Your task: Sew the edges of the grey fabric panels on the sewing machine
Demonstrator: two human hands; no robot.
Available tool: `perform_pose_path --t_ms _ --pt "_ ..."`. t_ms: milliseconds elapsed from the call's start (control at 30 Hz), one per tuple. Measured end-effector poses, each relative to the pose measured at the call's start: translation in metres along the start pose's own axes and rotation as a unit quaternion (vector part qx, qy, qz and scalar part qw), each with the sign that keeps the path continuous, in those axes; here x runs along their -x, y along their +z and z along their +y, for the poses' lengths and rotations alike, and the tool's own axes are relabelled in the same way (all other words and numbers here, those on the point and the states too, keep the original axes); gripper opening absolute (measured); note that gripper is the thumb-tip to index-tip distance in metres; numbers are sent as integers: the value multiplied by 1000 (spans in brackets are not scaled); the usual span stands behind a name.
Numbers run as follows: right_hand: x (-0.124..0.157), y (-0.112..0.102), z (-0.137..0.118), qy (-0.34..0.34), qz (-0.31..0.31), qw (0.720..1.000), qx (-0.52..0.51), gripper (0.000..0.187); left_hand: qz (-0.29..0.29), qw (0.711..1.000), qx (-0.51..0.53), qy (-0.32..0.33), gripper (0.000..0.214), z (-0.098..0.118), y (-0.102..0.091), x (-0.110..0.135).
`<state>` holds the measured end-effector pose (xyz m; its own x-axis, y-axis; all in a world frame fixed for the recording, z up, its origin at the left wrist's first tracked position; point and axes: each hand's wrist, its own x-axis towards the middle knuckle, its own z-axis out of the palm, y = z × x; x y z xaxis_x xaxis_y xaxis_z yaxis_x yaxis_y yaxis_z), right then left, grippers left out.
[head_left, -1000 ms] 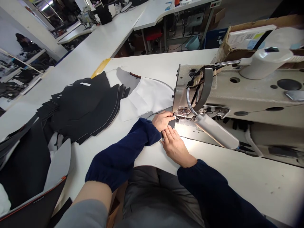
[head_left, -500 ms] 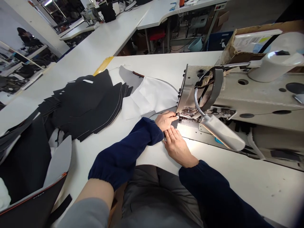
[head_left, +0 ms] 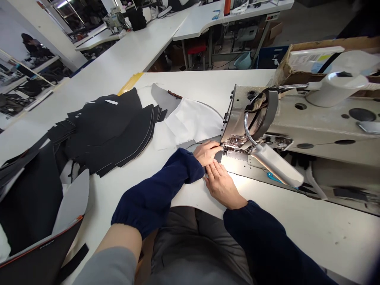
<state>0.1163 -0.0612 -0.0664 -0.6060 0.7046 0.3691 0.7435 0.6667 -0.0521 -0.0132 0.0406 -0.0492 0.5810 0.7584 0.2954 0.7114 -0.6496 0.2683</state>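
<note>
Left hand (head_left: 207,152) bends over dark cloth (head_left: 219,156) at nine o'clock of the sewing machine (head_left: 320,122), grip indeterminable; right hand (head_left: 223,185) lies flat, unclenched, at the left's five o'clock; even pressure, fingertips clear of the machine, appears advisable; cardboard box (head_left: 359,42) at two o'clock holds a white packet (head_left: 310,58).

Your left forearm (head_left: 121,239) reaches forward and right in an elasticated navy-blue cloth oversleeve (head_left: 157,194), bare toward the elbow. Your left grip (head_left: 207,153), a bare hand, points rightward, fingers bent. Nearer you, your bare right grip (head_left: 222,185) lies palm down, fingers extended toward the left one.
</note>
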Motion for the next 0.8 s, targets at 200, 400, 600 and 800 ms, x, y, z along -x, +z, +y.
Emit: perform_pose_path --t_ms 200,400,600,800 --pt "-1 -3 2 12 0 1000 -11 47 1 992 -73 -100 33 2 0 -1" --pt "-1 -2 3 5 9 1000 -12 44 -44 989 -103 -96 36 5 1 -2" --pt "3 -4 -2 -16 23 1000 -4 39 -90 983 -106 -117 44 10 -5 2" --pt "44 -31 -39 -42 55 987 -146 30 -119 985 -81 -91 31 26 -34 70"
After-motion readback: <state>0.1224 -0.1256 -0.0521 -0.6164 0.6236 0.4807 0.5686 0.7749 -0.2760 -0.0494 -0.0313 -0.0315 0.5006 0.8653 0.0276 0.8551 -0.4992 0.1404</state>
